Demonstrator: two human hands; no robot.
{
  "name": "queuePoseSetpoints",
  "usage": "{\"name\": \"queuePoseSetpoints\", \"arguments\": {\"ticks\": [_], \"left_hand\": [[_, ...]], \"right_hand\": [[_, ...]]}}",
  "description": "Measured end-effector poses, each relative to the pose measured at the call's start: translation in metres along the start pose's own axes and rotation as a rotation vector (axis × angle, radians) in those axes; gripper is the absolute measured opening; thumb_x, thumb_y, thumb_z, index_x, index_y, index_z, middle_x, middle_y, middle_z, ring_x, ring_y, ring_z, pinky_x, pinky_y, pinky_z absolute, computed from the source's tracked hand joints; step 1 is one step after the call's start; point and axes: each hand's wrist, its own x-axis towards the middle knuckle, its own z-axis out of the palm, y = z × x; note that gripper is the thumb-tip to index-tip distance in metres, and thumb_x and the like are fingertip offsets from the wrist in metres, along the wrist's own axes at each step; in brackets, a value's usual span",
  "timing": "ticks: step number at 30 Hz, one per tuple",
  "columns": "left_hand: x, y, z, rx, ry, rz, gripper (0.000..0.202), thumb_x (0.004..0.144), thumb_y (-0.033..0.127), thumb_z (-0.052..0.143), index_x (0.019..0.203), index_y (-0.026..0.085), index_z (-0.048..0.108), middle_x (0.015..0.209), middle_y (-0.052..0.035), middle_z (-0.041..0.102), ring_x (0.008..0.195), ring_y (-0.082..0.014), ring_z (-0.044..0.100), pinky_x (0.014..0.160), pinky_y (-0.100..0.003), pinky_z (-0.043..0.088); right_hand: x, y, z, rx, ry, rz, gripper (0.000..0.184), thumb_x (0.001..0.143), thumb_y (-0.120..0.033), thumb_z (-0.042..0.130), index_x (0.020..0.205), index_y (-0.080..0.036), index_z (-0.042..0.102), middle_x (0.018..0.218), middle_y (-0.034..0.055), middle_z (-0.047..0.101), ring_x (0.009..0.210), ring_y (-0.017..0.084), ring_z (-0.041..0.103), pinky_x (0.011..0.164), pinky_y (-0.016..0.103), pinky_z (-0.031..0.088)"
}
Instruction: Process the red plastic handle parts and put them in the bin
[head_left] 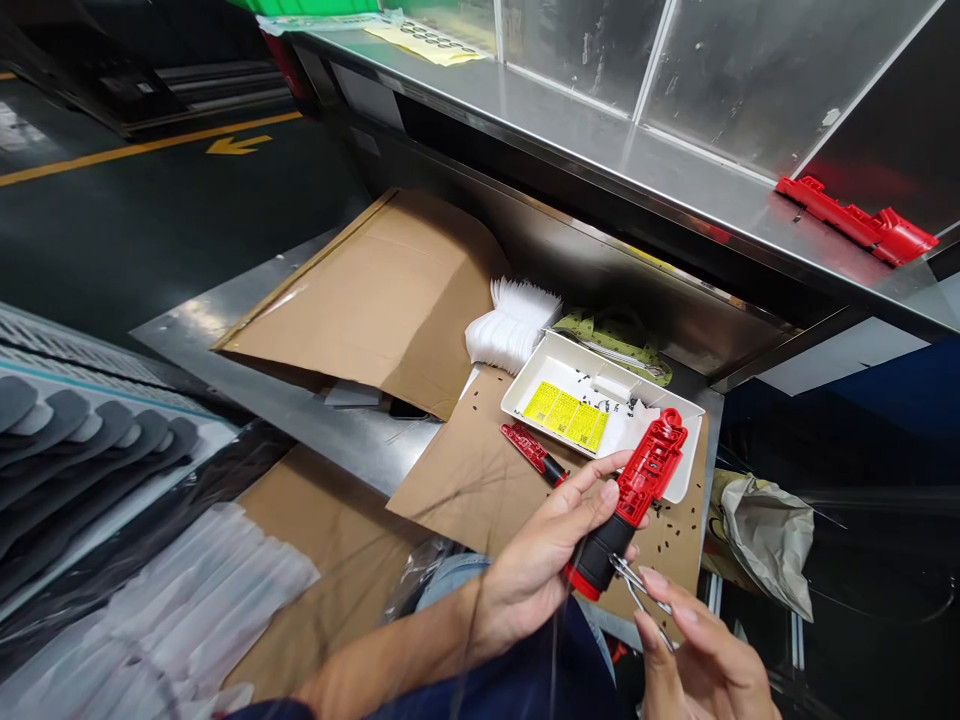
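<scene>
My left hand (pixel 547 550) grips a red and black plastic tool handle (pixel 622 515), its red housing pointing up and away. My right hand (pixel 697 655) pinches a small bent metal wire clip (pixel 637 597) close to the handle's black end, and the clip's tip looks near that end. A second red and black handle (pixel 534 452) lies on the brown cardboard sheet (pixel 480 490) beyond my left hand. Just behind the raised handle sits a white plastic tray (pixel 547 385) holding yellow printed labels (pixel 566 416) and small black pieces.
Small black pieces are scattered over the cardboard. A red plastic part (pixel 855 222) rests on the steel shelf overhead. A folded cardboard sheet (pixel 367 300) and a stack of white pieces (pixel 514 325) lie on the steel table. Dark shaped pieces (pixel 75 450) are stacked at left.
</scene>
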Motion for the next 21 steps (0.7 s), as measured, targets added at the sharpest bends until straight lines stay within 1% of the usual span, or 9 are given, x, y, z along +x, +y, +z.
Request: {"name": "queuePoseSetpoints", "arguments": {"ticks": [3, 7, 8, 9, 11, 13, 16, 18, 21], "left_hand": [[0.000, -0.002, -0.001, -0.014, 0.007, -0.004, 0.050, 0.085, 0.027, 0.072, 0.129, 0.012, 0.054, 0.089, -0.0071, 0.070, 0.068, -0.0142, 0.065, 0.062, -0.022, 0.054], [0.001, -0.001, -0.001, -0.023, 0.036, -0.013, 0.041, 0.092, 0.026, 0.063, 0.130, 0.012, 0.057, 0.092, -0.0091, 0.069, 0.077, -0.0160, 0.067, 0.063, -0.023, 0.055], [0.001, 0.000, 0.000, -0.028, 0.042, -0.016, 0.039, 0.094, 0.026, 0.060, 0.130, 0.012, 0.057, 0.093, -0.0096, 0.069, 0.079, -0.0163, 0.067, 0.063, -0.023, 0.055], [0.002, 0.000, 0.001, -0.031, 0.048, -0.020, 0.038, 0.095, 0.025, 0.057, 0.131, 0.011, 0.057, 0.094, -0.0102, 0.069, 0.080, -0.0163, 0.067, 0.064, -0.023, 0.055], [0.002, 0.001, 0.003, -0.027, 0.062, -0.032, 0.036, 0.098, 0.021, 0.050, 0.132, 0.010, 0.055, 0.092, -0.0109, 0.070, 0.077, -0.0152, 0.067, 0.064, -0.023, 0.054], [0.001, 0.002, 0.006, -0.005, 0.076, -0.046, 0.036, 0.100, 0.019, 0.045, 0.134, 0.009, 0.052, 0.087, -0.0106, 0.070, 0.069, -0.0133, 0.066, 0.064, -0.022, 0.053], [0.001, 0.005, 0.009, 0.033, 0.081, -0.070, 0.039, 0.101, 0.020, 0.042, 0.138, 0.010, 0.046, 0.080, -0.0095, 0.071, 0.056, -0.0112, 0.062, 0.060, -0.022, 0.051], [0.001, 0.006, 0.010, 0.048, 0.085, -0.083, 0.040, 0.101, 0.021, 0.041, 0.140, 0.011, 0.044, 0.079, -0.0088, 0.071, 0.053, -0.0111, 0.061, 0.059, -0.022, 0.050], [0.001, 0.007, 0.010, 0.056, 0.088, -0.090, 0.042, 0.101, 0.020, 0.041, 0.142, 0.011, 0.041, 0.078, -0.0087, 0.071, 0.053, -0.0113, 0.062, 0.060, -0.021, 0.050]], "right_hand": [[0.000, -0.003, -0.004, 0.025, -0.006, 0.034, 0.018, 0.082, -0.011, 0.074, 0.096, -0.017, 0.066, 0.086, 0.0030, 0.077, 0.076, 0.018, 0.076, 0.066, 0.026, 0.065], [0.001, -0.005, -0.018, 0.100, 0.076, 0.153, 0.017, 0.085, -0.019, 0.074, 0.099, -0.020, 0.065, 0.087, 0.0026, 0.077, 0.077, 0.019, 0.076, 0.064, 0.026, 0.066], [0.003, -0.004, -0.021, 0.105, 0.042, 0.174, 0.019, 0.084, -0.018, 0.074, 0.101, -0.020, 0.065, 0.089, 0.0032, 0.077, 0.079, 0.020, 0.076, 0.065, 0.027, 0.066], [0.005, -0.003, -0.024, 0.105, -0.032, 0.185, 0.022, 0.083, -0.016, 0.075, 0.103, -0.020, 0.065, 0.092, 0.0042, 0.077, 0.082, 0.021, 0.076, 0.067, 0.027, 0.066], [0.010, -0.001, -0.026, 0.110, -0.172, 0.123, 0.027, 0.082, -0.012, 0.075, 0.106, -0.019, 0.064, 0.095, 0.0058, 0.077, 0.082, 0.023, 0.076, 0.068, 0.028, 0.066], [0.013, 0.000, -0.022, 0.099, -0.213, 0.055, 0.030, 0.081, -0.010, 0.075, 0.108, -0.018, 0.063, 0.095, 0.0064, 0.077, 0.081, 0.023, 0.076, 0.069, 0.030, 0.066], [0.011, -0.002, -0.009, 0.073, -0.096, 0.042, 0.027, 0.082, -0.010, 0.074, 0.106, -0.016, 0.064, 0.095, 0.0056, 0.077, 0.081, 0.021, 0.076, 0.070, 0.029, 0.066], [0.006, -0.002, -0.002, 0.075, -0.012, 0.049, 0.025, 0.082, -0.011, 0.074, 0.104, -0.016, 0.065, 0.094, 0.0052, 0.077, 0.083, 0.020, 0.076, 0.071, 0.028, 0.066], [-0.001, 0.002, 0.003, 0.082, 0.031, 0.041, 0.022, 0.081, -0.013, 0.075, 0.101, -0.015, 0.066, 0.093, 0.0056, 0.077, 0.082, 0.020, 0.076, 0.070, 0.027, 0.065]]}}
